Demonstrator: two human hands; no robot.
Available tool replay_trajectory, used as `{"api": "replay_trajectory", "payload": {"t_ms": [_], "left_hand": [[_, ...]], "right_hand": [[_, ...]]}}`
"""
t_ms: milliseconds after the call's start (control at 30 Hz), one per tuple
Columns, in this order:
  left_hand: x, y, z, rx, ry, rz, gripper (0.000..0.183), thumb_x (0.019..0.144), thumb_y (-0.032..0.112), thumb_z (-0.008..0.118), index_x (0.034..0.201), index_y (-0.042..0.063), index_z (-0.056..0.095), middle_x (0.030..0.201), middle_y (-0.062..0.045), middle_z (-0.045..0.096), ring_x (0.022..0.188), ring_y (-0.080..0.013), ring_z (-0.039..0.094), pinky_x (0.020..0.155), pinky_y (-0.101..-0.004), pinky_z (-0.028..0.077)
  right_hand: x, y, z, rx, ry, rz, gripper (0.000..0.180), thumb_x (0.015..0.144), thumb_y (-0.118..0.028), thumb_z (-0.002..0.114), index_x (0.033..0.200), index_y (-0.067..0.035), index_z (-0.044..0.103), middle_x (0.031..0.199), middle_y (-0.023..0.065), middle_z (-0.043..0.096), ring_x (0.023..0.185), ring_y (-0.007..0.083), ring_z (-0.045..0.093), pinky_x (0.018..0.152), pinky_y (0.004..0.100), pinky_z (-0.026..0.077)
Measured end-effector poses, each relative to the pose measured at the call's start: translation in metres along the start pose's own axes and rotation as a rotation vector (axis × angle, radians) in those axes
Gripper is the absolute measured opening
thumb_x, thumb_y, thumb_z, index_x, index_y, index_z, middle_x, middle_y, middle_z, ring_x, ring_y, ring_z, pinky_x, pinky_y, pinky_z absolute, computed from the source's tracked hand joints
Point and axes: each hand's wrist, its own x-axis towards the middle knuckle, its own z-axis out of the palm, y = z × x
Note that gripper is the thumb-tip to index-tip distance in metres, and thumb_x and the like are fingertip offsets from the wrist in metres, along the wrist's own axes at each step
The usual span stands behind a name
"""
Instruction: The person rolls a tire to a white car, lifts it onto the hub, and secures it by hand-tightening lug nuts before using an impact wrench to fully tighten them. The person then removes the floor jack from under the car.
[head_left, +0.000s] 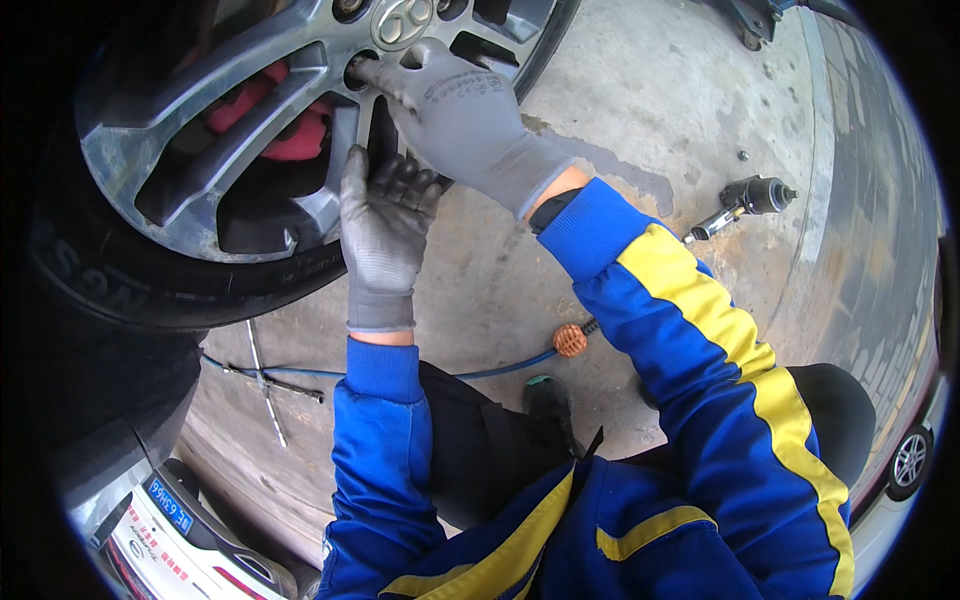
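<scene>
A silver alloy wheel with a black tire fills the upper left. My right hand, in a grey work glove, has its fingers at a lug hole beside the centre cap. The fingertips go into the recess, so whatever they touch there is hidden. Lower down, my left hand is palm up in a matching glove with darkened fingertips. Its fingers curl loosely near the spokes and the palm holds nothing. A red brake caliper shows between the spokes.
On the concrete at right lie an impact wrench and a small metal nut. A blue air hose with an orange slotted piece crosses near my feet. A four-way lug wrench lies lower left; a white car stands behind it.
</scene>
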Motion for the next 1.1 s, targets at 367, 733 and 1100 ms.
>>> {"api": "replay_trajectory", "payload": {"t_ms": [367,733,1100], "left_hand": [[0.000,0.000,-0.002,0.042,-0.022,0.008,0.043,0.091,0.053,0.064,0.088,0.010,0.062,0.087,-0.004,0.062,0.086,-0.0221,0.060,0.092,-0.0412,0.048],[-0.003,-0.001,0.003,0.020,-0.001,0.018,0.043,0.091,0.052,0.066,0.089,0.009,0.062,0.085,-0.007,0.060,0.085,-0.0235,0.060,0.090,-0.0417,0.049],[-0.003,-0.004,0.001,0.046,0.003,0.055,0.046,0.091,0.054,0.065,0.092,0.008,0.062,0.088,-0.008,0.060,0.088,-0.0243,0.059,0.091,-0.0418,0.048]], "right_hand": [[0.003,-0.002,-0.015,-0.235,-0.085,-0.045,0.040,0.098,-0.020,0.055,0.136,-0.030,0.055,0.115,0.0120,0.062,0.097,0.0256,0.070,0.073,0.0368,0.060],[-0.002,0.001,-0.001,-0.213,0.068,-0.162,0.038,0.096,-0.021,0.056,0.133,-0.031,0.059,0.105,0.0090,0.063,0.086,0.0226,0.070,0.067,0.0357,0.057],[-0.004,0.001,0.001,-0.145,0.058,-0.074,0.043,0.091,-0.018,0.060,0.132,-0.031,0.060,0.103,0.0101,0.062,0.083,0.0250,0.070,0.067,0.0367,0.057]]}}
